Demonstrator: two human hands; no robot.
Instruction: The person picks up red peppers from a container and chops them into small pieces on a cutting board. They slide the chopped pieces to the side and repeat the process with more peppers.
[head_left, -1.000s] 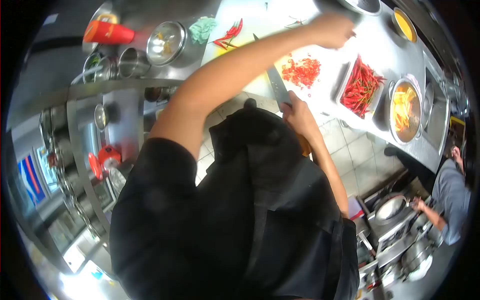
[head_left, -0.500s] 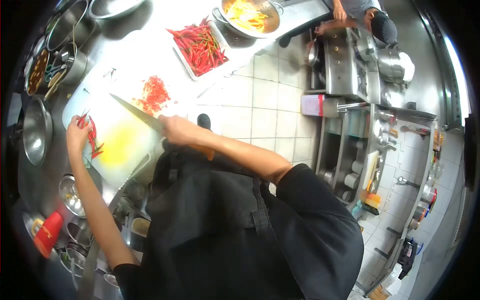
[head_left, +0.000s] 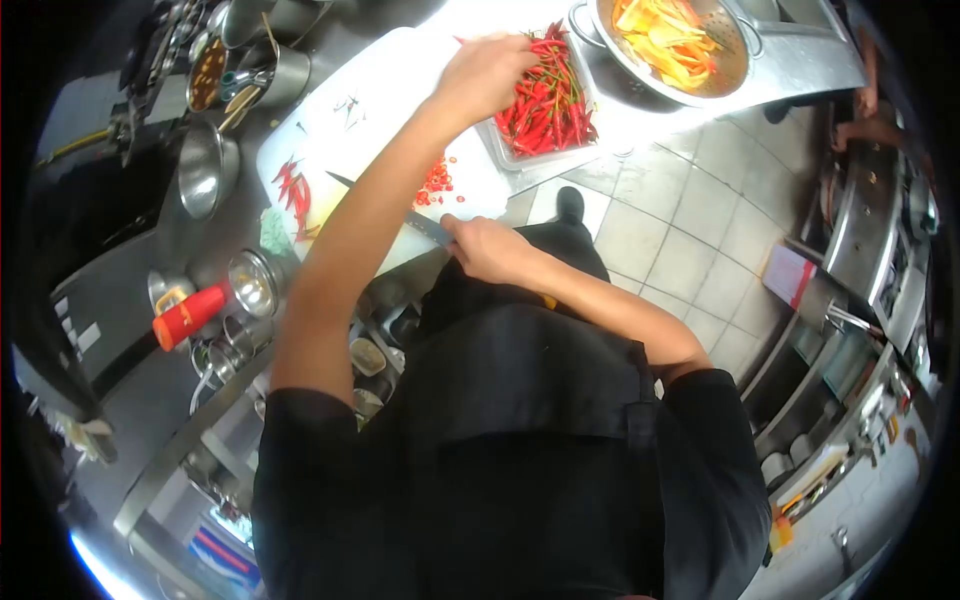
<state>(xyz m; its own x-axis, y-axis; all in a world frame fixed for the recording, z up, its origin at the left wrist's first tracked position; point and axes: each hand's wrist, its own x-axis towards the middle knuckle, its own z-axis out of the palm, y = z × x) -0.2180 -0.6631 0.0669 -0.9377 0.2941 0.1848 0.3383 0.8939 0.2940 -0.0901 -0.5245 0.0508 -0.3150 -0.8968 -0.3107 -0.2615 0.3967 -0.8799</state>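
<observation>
My left hand (head_left: 487, 75) is at the upper left edge of a clear plastic tub (head_left: 545, 160) heaped with whole red chillies (head_left: 548, 110). Its fingers are curled on chillies, and a red tip shows beside the knuckles. In my right hand (head_left: 488, 250) is a knife, its blade (head_left: 428, 228) low over the white cutting board (head_left: 350, 70) and pointing left. My left forearm hides part of the blade. Sliced red chilli (head_left: 437, 185) lies on the board beyond the knife. Several whole chillies (head_left: 293, 197) rest at the board's left edge.
A colander (head_left: 735, 75) of orange and yellow strips stands right of the tub. Left of the board are a steel bowl (head_left: 205, 170), a utensil pot (head_left: 290, 75) and a red bottle (head_left: 190, 317). A person's arm (head_left: 870, 130) shows at the far right.
My left hand has left the chillies at the board's left edge and moved across to the tub. My right hand still holds the knife. The whole view has shifted and turned.
</observation>
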